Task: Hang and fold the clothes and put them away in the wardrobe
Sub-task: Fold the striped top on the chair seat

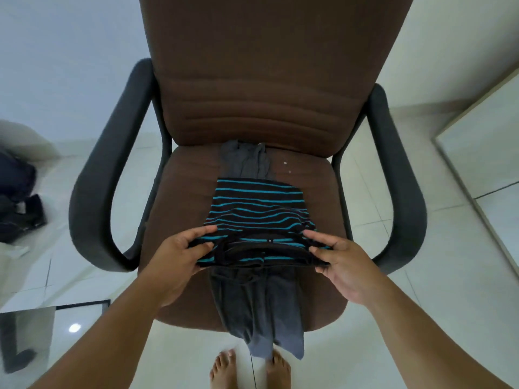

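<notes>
A brown office chair (261, 80) with dark grey armrests (104, 175) stands on a glossy white tiled floor (421, 290) before pale walls (56, 51); a ceiling light's reflection (74, 328) glints lower left.

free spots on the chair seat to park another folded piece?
Bare seat strip between the striped shirt and left armrest; a similar strip on the right toward the right armrest. Centre is crowded: shirt over grey pants, both left hand and right hand gripping its near edge.
</notes>
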